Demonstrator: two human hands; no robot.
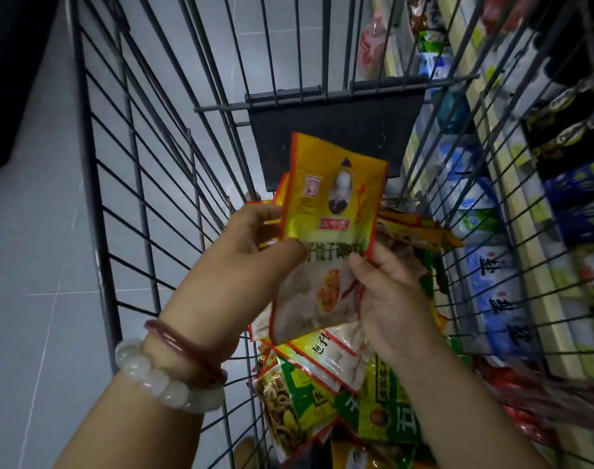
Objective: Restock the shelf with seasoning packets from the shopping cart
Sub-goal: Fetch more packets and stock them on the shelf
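A yellow seasoning packet with red edges and a small portrait is held upright over the wire shopping cart. My left hand grips a small stack of such packets from the left, thumb across the front one. My right hand pinches the front packet's lower right edge. Below the hands, several more yellow and green packets lie piled in the cart's bottom.
Through the cart's right wall I see the store shelf stocked with blue, white and green bags. The cart's dark folding seat flap stands behind the packet. Grey tiled floor lies to the left.
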